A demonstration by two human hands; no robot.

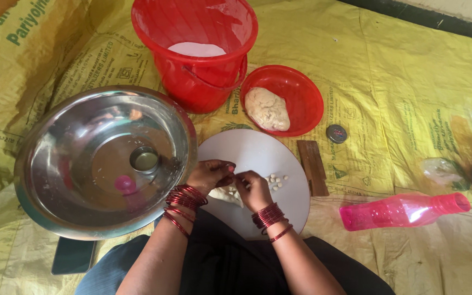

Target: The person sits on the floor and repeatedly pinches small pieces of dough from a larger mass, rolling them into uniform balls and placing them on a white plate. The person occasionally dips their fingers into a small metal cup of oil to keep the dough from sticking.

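My left hand and my right hand meet over a round white board, fingertips pinching a small bit of pale dough between them. A strip of dough lies on the board under my hands. Several tiny dough balls sit just right of my right hand. Both wrists wear red bangles. A red bowl behind the board holds a lump of dough.
A large steel basin with a small steel cup stands at left. Behind it, a red bucket holds white flour. A pink bottle, wooden block, round lid and dark phone lie on yellow sacking.
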